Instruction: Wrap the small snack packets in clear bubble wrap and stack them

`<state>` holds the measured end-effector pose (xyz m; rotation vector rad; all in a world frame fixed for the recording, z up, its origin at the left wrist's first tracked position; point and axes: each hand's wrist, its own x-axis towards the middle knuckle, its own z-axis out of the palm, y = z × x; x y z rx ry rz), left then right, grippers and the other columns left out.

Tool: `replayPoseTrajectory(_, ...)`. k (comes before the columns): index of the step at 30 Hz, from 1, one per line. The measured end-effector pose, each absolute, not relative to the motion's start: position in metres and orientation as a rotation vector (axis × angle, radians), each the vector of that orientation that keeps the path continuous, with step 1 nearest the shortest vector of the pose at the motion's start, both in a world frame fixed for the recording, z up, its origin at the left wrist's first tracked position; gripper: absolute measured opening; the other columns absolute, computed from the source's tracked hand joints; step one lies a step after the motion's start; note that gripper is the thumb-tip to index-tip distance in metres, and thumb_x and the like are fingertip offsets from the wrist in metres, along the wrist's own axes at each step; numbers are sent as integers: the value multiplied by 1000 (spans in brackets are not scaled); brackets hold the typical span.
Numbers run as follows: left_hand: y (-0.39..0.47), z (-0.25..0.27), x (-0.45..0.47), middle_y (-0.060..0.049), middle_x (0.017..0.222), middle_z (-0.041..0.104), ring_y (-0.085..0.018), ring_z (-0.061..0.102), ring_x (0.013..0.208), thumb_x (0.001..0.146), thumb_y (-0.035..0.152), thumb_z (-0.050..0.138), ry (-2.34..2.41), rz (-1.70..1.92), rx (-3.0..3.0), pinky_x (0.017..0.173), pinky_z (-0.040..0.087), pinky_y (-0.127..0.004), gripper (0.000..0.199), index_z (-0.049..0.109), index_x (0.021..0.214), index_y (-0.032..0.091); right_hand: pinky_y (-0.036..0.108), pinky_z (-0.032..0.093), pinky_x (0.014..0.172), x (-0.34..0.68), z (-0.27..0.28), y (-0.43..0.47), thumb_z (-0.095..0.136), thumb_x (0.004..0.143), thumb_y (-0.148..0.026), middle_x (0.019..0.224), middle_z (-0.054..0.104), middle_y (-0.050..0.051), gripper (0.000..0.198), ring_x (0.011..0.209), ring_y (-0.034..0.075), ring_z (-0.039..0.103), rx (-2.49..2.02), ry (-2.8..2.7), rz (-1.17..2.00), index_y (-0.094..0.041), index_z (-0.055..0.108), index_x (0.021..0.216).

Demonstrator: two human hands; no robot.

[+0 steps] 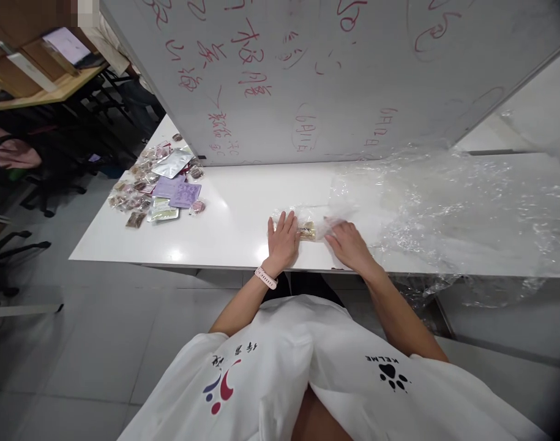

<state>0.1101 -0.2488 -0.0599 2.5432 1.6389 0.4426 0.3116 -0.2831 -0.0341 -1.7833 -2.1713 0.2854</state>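
White table, whiteboard behind. Gold packet in clear plastic on table, between left hand and right hand. Left flat on plastic, fingers spread; right touching plastic, fingers bent, can't tell if pinching.

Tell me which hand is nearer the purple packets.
Left. The left hand is on the wrapped bundle, to the right of the purple packets; the right hand is farther right, at the bundle's other end.
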Motion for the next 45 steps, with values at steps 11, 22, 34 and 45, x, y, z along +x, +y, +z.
replayPoseTrajectory(11,-261,-57,89,-20,166,19,-27,15,156,97,30,47,1657,851,2254,119,33,-50,54,40,147,12,56,26,119,256,-55,-258,36,103,-45,157,42,13,54,148,27,34,-1284,-2342,552,-22,41,152)
replayPoseTrajectory(22,-231,-45,49,-10,121,68,-23,62,113,97,23,47,1276,595,2365,98,48,-39,30,59,125,20,43,51,98,288,-52,-239,50,96,-39,137,60,9,45,121,26,60,-1191,-2235,728,-26,53,139)
replayPoseTrajectory(34,-180,-37,66,-5,90,67,-21,60,84,90,34,62,1661,605,1998,71,45,-32,11,61,89,23,46,43,96,267,-50,-228,53,97,-40,129,62,12,32,118,32,53,-1371,-2206,181,-23,63,123)
replayPoseTrajectory(45,-197,-40,88,-9,139,60,-22,47,137,100,19,41,1550,836,2390,115,36,-42,30,62,122,19,32,42,71,274,-33,-164,35,103,-44,94,71,7,39,81,22,60,-1601,-2225,737,-20,66,100)
